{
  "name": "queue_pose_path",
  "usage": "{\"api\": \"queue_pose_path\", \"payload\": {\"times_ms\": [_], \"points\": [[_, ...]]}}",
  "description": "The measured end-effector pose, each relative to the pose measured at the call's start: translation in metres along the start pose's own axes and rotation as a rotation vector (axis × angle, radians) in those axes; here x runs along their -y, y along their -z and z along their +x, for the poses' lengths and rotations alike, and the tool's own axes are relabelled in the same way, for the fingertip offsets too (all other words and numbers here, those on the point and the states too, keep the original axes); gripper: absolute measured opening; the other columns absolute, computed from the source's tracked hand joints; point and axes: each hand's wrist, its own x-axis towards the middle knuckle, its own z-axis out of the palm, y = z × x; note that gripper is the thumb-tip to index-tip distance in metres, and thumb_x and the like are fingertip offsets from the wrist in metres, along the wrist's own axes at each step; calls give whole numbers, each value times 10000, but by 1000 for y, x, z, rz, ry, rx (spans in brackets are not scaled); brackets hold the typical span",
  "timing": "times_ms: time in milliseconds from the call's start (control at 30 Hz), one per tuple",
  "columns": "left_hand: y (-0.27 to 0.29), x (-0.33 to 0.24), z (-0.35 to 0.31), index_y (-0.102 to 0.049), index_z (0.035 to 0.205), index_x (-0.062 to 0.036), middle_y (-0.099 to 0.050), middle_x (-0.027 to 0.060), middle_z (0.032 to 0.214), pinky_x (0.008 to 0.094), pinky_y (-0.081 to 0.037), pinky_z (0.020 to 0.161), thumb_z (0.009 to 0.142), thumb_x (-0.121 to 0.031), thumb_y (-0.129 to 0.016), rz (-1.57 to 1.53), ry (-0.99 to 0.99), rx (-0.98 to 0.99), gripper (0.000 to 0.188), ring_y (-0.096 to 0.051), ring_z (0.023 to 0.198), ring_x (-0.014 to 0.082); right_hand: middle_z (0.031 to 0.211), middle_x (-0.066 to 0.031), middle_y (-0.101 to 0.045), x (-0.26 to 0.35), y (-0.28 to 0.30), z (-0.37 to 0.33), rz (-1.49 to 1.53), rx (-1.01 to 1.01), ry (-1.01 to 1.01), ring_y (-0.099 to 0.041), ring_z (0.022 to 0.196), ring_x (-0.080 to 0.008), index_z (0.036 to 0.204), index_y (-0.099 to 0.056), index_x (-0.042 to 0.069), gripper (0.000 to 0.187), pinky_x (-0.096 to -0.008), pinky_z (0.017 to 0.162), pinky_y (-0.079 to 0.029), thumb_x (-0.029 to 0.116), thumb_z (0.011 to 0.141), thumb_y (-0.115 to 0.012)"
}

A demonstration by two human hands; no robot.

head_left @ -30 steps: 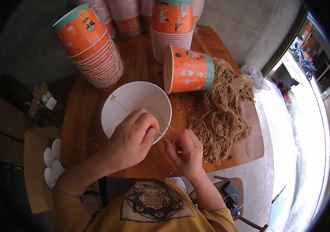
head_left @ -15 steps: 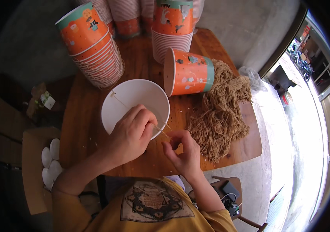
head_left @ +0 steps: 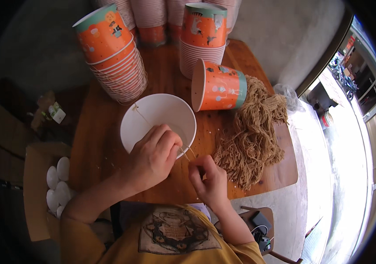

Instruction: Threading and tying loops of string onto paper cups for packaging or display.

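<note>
A white paper bucket [head_left: 131, 130] stands mouth up on the table, with a thin tan string [head_left: 142, 115] running from its far left rim across the opening. My left hand [head_left: 155, 152] is closed on this string over the bucket's near rim. From its fingers the string goes on to my right hand [head_left: 208, 178], which pinches it just in front of the bucket. The left fingers hide part of the string and the near wall. A heap of tan strings [head_left: 249, 145] lies to the right, beyond my right hand.
An orange paper bucket [head_left: 218, 86] lies on its side against the string heap. Tall bucket stacks stand behind, one wrapped with strings [head_left: 117, 66] and another [head_left: 202, 39] farther right. Left of the table [head_left: 108, 176], an open carton [head_left: 36, 189] holds round white pieces.
My right hand has closed more tightly and drawn slightly down, toward me. The left hand stays over the bucket's rim. The whole view has shifted a little.
</note>
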Motion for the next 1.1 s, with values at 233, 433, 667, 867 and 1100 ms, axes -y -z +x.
{"api": "queue_pose_path", "payload": {"times_ms": [233,433,667,867,1100], "points": [[26,-7,-26,-577,977,-64,-606,72,854,384,-495,739,798,-91,-728,-64,150,144,236,-617,822,290,906,-78,-559,29,41,47,-296,161,486,-579,820,-269,988,-612,63,245,-378,670,-519,11,763,-695],[47,-4,-48,-637,898,-76,-608,37,885,404,-443,906,797,-82,-686,227,-109,116,113,-597,936,236,922,-74,-606,37,29,81,-253,274,543,-626,855,-284,970,-662,68,183,-382,713,-526,12,799,-697],[47,-2,-49,-573,954,-72,-619,50,881,453,-323,1052,855,-111,-647,176,110,58,130,-620,915,225,884,-88,-601,32,-2,87,-176,348,493,-633,831,-308,941,-641,57,126,-408,710,-537,78,823,-682],[20,-5,-34,-591,873,-69,-640,44,809,413,-339,1012,846,-146,-685,101,361,-67,125,-623,842,235,839,-93,-616,34,-10,83,-145,272,507,-644,761,-301,910,-639,60,98,-387,655,-532,77,831,-695],[13,-4,-39,-552,819,-69,-609,39,777,420,-341,1008,833,-95,-660,112,308,-85,112,-610,836,234,855,-96,-587,28,-14,82,-263,173,445,-616,814,-327,871,-575,59,80,-419,666,-523,70,841,-649]]}}
